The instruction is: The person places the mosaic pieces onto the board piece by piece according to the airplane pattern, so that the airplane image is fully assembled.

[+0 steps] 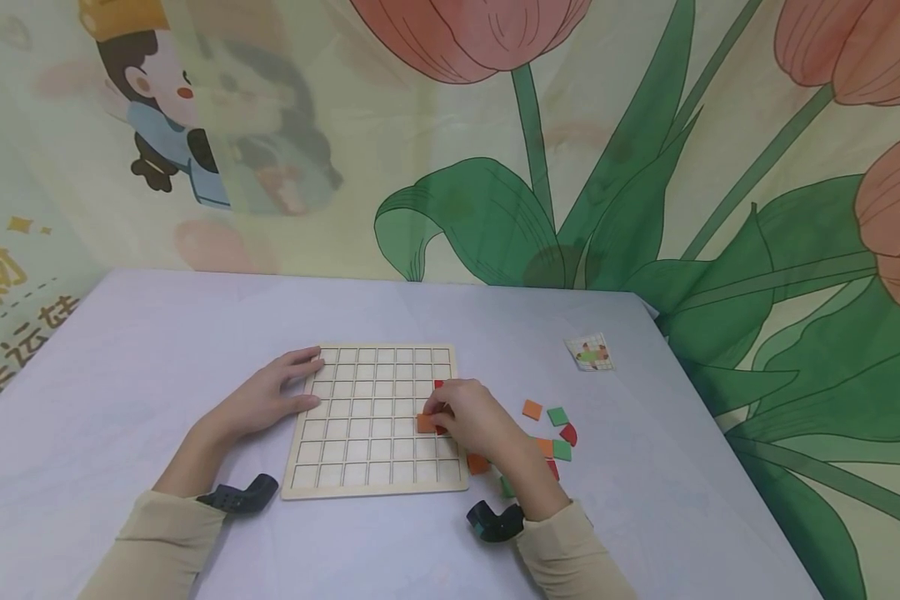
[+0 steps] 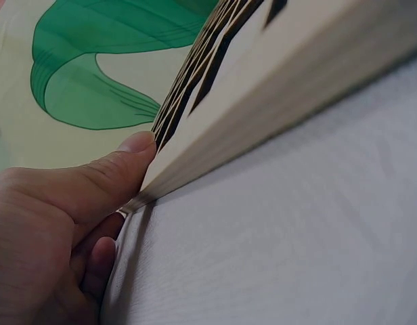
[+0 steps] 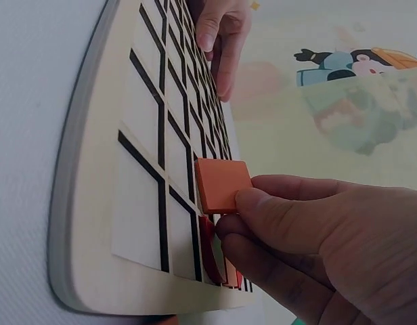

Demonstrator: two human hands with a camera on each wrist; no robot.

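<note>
A wooden grid board (image 1: 375, 492) lies on the table with rows of pale square cells. My left hand (image 1: 270, 396) rests along its left edge, thumb and fingers spread apart and touching the rim. Between thumb and fingers, my right hand (image 1: 482, 417) pinches an orange square tile (image 3: 223, 184) over the right part of the grid. In the right wrist view the tile is tilted above the cells. Beneath it, a red curved piece (image 3: 210, 252) sits in the grid near the right edge. Another bit of red (image 1: 438, 384) shows just beyond my right fingers.
Right of the board lie loose pieces: an orange square (image 1: 532, 409), a green square (image 1: 557, 416), a red rounded piece (image 1: 568, 434) and several more, partly hidden by my right forearm. A small pattern card (image 1: 591, 353) lies farther back. A printed cloth (image 1: 307, 242) hangs behind the table.
</note>
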